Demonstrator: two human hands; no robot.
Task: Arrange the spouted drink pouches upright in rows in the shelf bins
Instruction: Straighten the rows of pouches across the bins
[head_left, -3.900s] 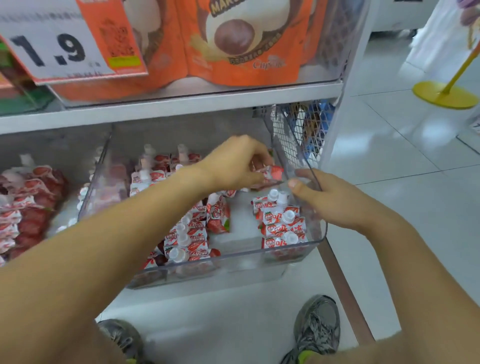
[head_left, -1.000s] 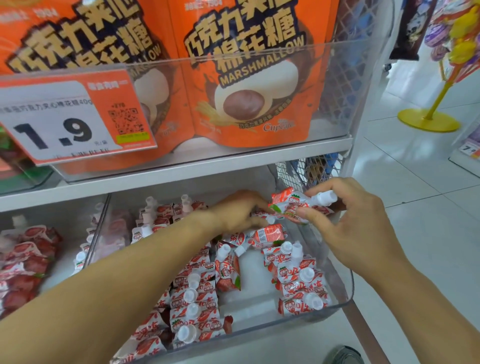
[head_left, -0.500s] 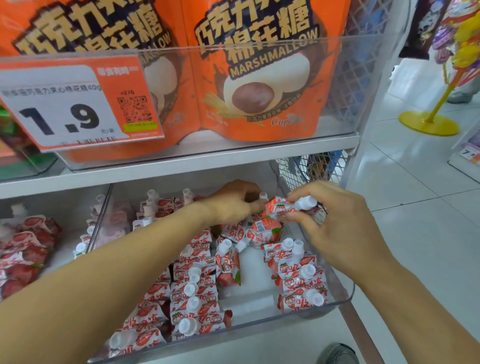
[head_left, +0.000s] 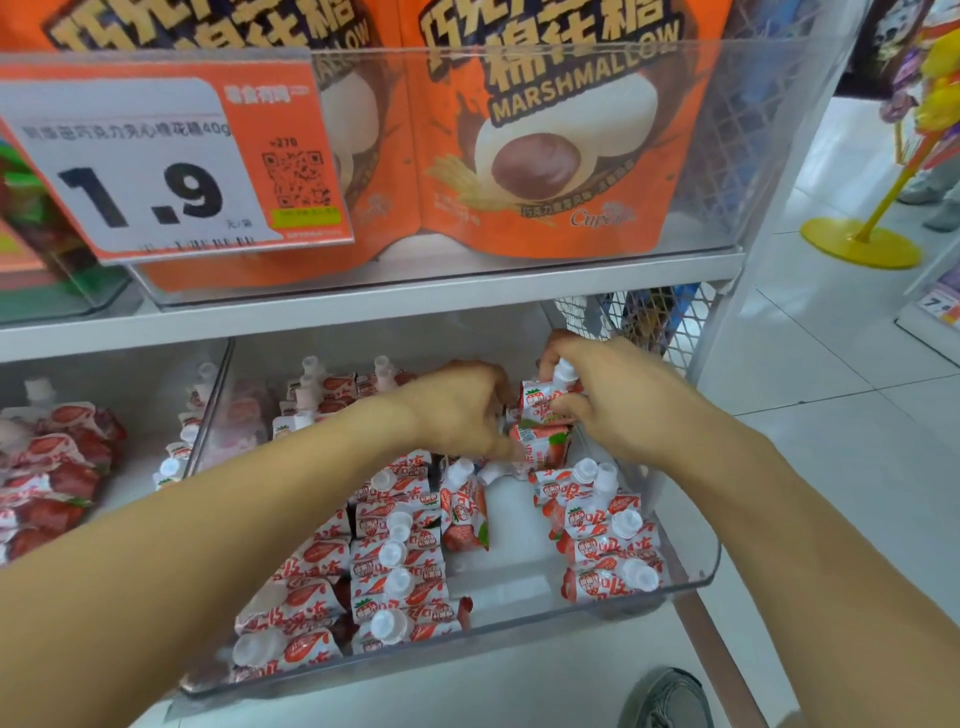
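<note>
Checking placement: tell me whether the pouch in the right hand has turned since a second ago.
Yes. The red-and-white spouted pouch went from lying sideways to cap-up, against the clear bin.

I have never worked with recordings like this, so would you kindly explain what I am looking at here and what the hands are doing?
There is no machine here: a person wears a camera on the head, looking down at their own arms. They are stocking a shop shelf. The clear bin holds strawberry drink pouches with white caps, standing in rows. The right hand grips one pouch upright near the bin's back right corner. The left hand reaches in beside it, its fingers curled at another pouch; whether it grips that one is unclear. Orange marshmallow bags and a price sign sit above.
</note>
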